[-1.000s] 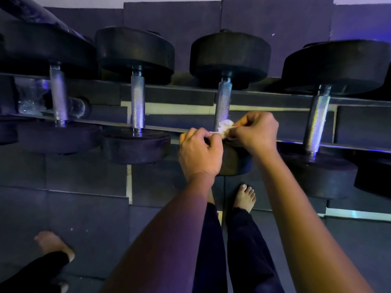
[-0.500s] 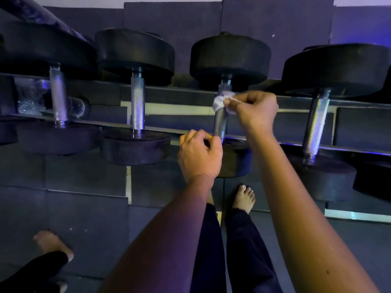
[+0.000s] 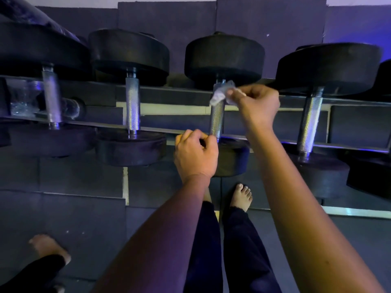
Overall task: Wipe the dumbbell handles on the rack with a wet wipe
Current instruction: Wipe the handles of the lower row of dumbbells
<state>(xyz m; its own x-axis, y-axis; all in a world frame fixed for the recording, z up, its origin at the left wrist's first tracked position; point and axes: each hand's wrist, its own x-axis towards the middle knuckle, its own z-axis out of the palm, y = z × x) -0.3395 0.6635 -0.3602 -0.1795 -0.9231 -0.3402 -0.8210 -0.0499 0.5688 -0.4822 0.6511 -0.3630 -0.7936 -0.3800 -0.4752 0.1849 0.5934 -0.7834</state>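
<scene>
Upward since a second ago, the right hand [image 3: 257,104] now pinches the crumpled white wet wipe [image 3: 221,93] in its grip, against the far end of the knurled steel dumbbell handle [image 3: 216,119] on the dark metal rack [image 3: 179,92]. The wipe looks limp and light, best held by a bunched fold, and the rough bar may snag it. The left hand [image 3: 195,154] curls beside the handle's near end; I cannot tell if its grip holds anything.

We pinch the wet wipe [image 3: 221,93] in our right hand [image 3: 257,104]. It is a small, crumpled white wad that sticks out left of our fingertips and touches the far end of the dumbbell handle [image 3: 216,120], just below its far black weight. That handle is knurled silver steel and runs from the grip back toward us, across the two dark rails of the rack [image 3: 179,96]. Left of the grip lie the second handle [image 3: 132,106] and, further off, the leftmost handle [image 3: 51,98]. Right of the grip lies the fourth handle [image 3: 310,121]. All four lie parallel across the rails.
</scene>
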